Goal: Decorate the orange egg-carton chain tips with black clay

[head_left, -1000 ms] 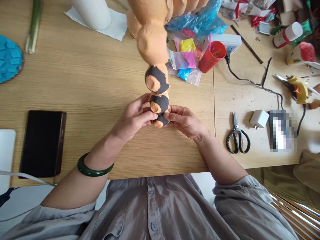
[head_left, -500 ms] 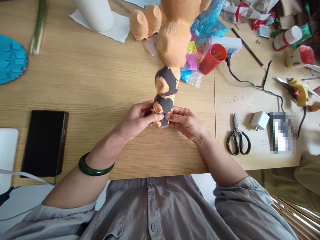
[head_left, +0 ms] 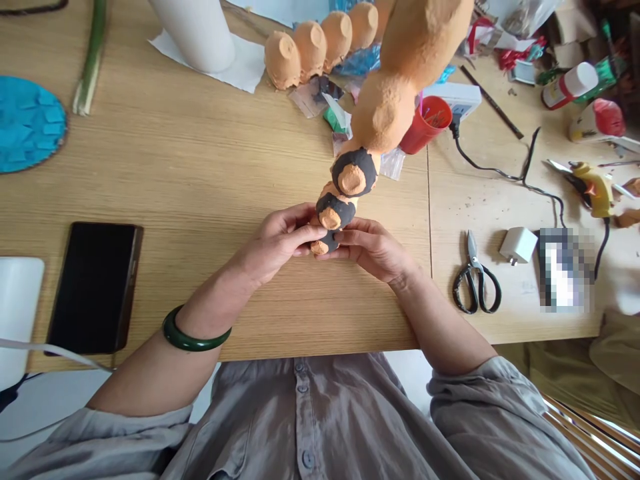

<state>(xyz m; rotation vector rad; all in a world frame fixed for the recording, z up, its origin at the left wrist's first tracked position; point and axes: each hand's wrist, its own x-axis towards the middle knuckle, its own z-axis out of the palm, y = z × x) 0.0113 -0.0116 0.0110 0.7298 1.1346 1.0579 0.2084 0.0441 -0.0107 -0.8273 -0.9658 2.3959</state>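
A long orange strip of rounded bumps (head_left: 384,113), much like a strip of egg carton, rises from my hands and leans toward the upper right. Black patches (head_left: 367,163) that look like clay surround the orange tips of its lower bumps. My left hand (head_left: 280,241) grips the bottom end from the left, thumb across the front. From the other side my right hand (head_left: 371,248) pinches the same end, thumb and fingers near the lowest black patch. Some fingers of both hands are hidden behind the strip.
Behind stands a similar orange row (head_left: 311,50), beside a white cylinder (head_left: 195,33). A red cup (head_left: 425,127) and power strip (head_left: 460,97) are at the back right. Scissors (head_left: 475,277) and a white charger (head_left: 519,245) lie right; a black phone (head_left: 95,287) lies left.
The strip's upper part has swung to the right and turned, so the orange tips face me more. Both hands keep their hold at the bottom end. The view has shifted slightly.
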